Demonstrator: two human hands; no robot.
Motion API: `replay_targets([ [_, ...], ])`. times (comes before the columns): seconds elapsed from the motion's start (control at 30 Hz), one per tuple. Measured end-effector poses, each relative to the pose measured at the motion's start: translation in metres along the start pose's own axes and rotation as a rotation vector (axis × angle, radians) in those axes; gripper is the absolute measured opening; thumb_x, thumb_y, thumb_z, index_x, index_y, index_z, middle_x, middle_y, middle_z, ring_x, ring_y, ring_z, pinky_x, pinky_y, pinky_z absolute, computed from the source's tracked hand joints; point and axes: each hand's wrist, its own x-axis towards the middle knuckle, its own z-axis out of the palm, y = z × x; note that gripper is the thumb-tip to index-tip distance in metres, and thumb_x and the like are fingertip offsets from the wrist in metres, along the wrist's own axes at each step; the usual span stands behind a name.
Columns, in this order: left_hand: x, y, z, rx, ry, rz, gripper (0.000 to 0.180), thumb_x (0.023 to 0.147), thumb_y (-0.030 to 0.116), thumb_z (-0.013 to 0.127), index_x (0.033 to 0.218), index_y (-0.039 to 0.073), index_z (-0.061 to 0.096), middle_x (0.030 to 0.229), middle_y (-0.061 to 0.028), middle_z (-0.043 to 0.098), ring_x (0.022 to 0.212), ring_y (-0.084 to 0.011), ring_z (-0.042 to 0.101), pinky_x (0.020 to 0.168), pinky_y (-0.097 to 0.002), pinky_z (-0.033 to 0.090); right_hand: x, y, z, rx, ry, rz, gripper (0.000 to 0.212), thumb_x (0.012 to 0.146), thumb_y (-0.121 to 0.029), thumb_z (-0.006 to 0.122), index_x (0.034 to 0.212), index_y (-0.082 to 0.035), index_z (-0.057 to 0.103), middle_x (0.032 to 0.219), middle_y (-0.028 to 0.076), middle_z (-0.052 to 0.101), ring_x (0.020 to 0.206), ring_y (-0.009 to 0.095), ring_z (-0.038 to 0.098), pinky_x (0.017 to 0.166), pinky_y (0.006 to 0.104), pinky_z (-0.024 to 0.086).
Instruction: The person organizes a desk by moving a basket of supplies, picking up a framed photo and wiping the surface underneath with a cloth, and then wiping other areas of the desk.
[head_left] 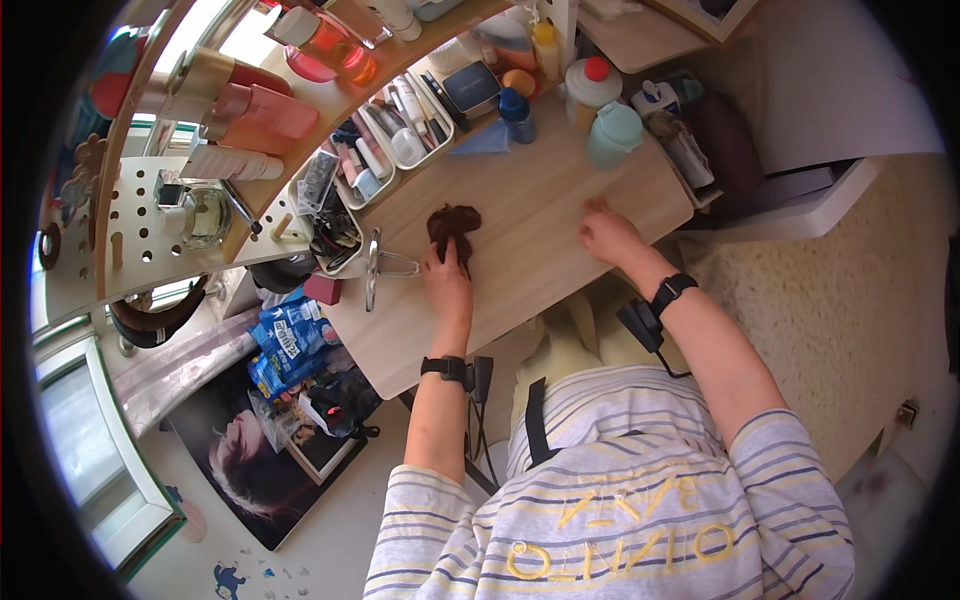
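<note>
A dark brown scrunchie [455, 222], soft and bunched up, lies on the pale wooden desk [560, 180]. My left hand [447, 285] reaches onto its near end, fingertips closed on the fabric. Just left of that hand, a silver metal hair clip [373, 268] is on the desktop, close to the desk's left end. My right hand [608, 235] rests by the desk's near right side, apart from the scrunchie. Its fingers are curled in and nothing shows in them.
White trays [430, 150] of cosmetics line the desk's back left, below a shelf of bottles [270, 110]. A blue-capped bottle [516, 115], a mint-coloured cup [612, 135] and a red-topped container [594, 90] stand farther back. An open drawer [800, 210] juts out at right. Blue packets [290, 345] lie lower left.
</note>
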Motion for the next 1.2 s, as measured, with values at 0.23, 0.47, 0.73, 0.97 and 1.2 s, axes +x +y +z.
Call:
replay_targets([
  [0.23,0.022,0.020,0.001,0.102,-0.013,-0.152,0.053,0.076,0.007,0.063,0.127,0.015,0.054,0.127,-0.0143,0.050,0.107,-0.0350,0.050,0.083,-0.0433,0.049,0.003,0.005,0.005,0.035,-0.007,0.103,0.026,0.088,-0.020,0.053,0.105,-0.006,0.066,0.146,0.018,0.033,0.130,0.034,0.038,0.096,0.0460,0.044],
  [0.47,-0.003,0.079,0.010,-0.009,-0.088,0.246,0.055,0.071,0.006,0.064,0.125,0.016,0.056,0.126,-0.0117,0.052,0.107,-0.0318,0.050,0.084,-0.0397,0.047,0.000,0.002,0.000,0.013,-0.028,0.054,0.022,0.088,-0.021,0.054,0.100,-0.009,0.068,0.148,0.013,0.033,0.134,0.032,0.033,0.097,0.0451,0.043],
  [0.73,-0.032,0.025,-0.009,-0.075,-0.073,0.174,0.051,0.072,0.007,0.066,0.122,0.014,0.058,0.127,-0.0105,0.051,0.111,-0.0325,0.048,0.088,-0.0437,0.044,-0.003,-0.002,-0.004,0.003,-0.025,0.046,0.023,0.089,-0.019,0.053,0.099,-0.005,0.068,0.147,0.014,0.034,0.135,0.033,0.032,0.097,0.0459,0.043],
  [0.97,-0.020,0.069,-0.010,-0.098,-0.128,0.161,0.053,0.072,0.005,0.067,0.123,0.014,0.058,0.122,-0.0119,0.054,0.109,-0.0336,0.049,0.091,-0.0416,0.045,-0.003,0.002,-0.002,0.018,-0.019,0.035,0.022,0.087,-0.018,0.054,0.098,-0.004,0.067,0.147,0.014,0.033,0.135,0.033,0.031,0.097,0.0453,0.043],
  [1.2,0.004,0.126,0.010,-0.121,-0.091,0.332,0.046,0.075,0.005,0.059,0.121,0.013,0.059,0.123,-0.0135,0.052,0.108,-0.0324,0.049,0.086,-0.0408,0.045,-0.004,0.011,-0.002,0.050,0.051,-0.020,0.021,0.086,-0.021,0.057,0.099,-0.008,0.067,0.144,0.011,0.040,0.130,0.029,0.040,0.093,0.0434,0.046],
])
